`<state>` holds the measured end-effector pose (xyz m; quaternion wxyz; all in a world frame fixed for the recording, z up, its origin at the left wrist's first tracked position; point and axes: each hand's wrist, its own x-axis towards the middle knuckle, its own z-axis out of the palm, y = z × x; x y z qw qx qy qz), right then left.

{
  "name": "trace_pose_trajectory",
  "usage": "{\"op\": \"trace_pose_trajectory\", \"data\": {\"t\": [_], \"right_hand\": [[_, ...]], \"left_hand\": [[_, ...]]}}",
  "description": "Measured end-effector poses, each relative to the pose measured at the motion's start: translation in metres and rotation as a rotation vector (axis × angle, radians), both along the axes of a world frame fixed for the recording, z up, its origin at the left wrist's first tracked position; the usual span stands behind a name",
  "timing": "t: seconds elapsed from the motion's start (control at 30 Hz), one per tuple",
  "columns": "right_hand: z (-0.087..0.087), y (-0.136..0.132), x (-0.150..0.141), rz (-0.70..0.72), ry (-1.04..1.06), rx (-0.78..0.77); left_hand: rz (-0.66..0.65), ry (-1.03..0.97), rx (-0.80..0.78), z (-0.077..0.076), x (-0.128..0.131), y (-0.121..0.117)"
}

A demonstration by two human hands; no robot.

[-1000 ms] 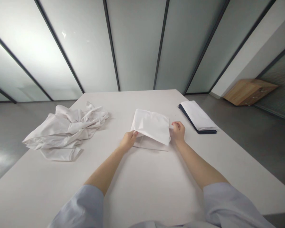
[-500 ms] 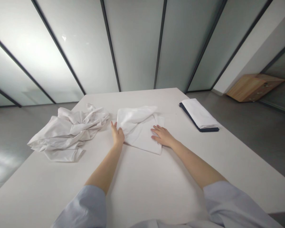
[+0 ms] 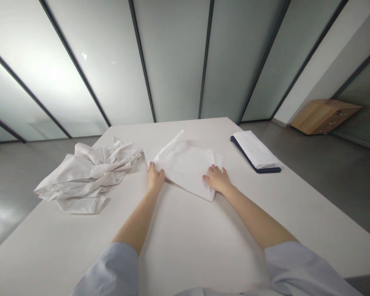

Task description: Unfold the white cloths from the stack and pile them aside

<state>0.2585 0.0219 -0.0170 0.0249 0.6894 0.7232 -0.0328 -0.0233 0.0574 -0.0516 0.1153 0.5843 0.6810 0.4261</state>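
- A wall of frosted glass panels (image 3: 172, 61), split by dark slanted frames, is seen behind everything.
- A grey floor (image 3: 327, 181) is seen on either side, and a wooden cabinet (image 3: 325, 117) is set on it at the far right, against the wall.
- A long white table (image 3: 188, 246) is spread from the near edge to the glass wall; all the cloth is laid on it.
- A crumpled white heap (image 3: 86, 174) of cloth is piled at the table's left, well apart from the stack and just beside the cloth being handled.
- A partly folded white cloth (image 3: 185, 164) is laid flat at the table's middle, between the heap and the stack; one corner is raised toward the far side, and its near right corner is doubled over.
- A folded stack (image 3: 255, 152) is placed near the table's right edge, a white piece lying on top of a dark one, apart from both hands.
- Pale blue sleeves (image 3: 296, 267) are seen at the bottom, with both forearms bare.
- The right hand (image 3: 217, 179) is pressed palm down on the cloth's right side, fingers spread flat, nothing gripped.
- The left hand (image 3: 156, 177) is laid against the cloth's left edge, fingers straight and together, flat, nothing clasped.
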Motion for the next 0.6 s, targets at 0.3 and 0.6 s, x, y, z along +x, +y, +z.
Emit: {"op": "trace_pose_trajectory", "data": {"t": [0.3, 0.6], "right_hand": [[0.018, 0.015, 0.047, -0.024, 0.186, 0.068], [0.009, 0.063, 0.061, -0.295, 0.153, 0.153]], "left_hand": [[-0.12, 0.304, -0.143, 0.005, 0.015, -0.018], [-0.253, 0.388, -0.172, 0.004, 0.017, -0.018]]}}
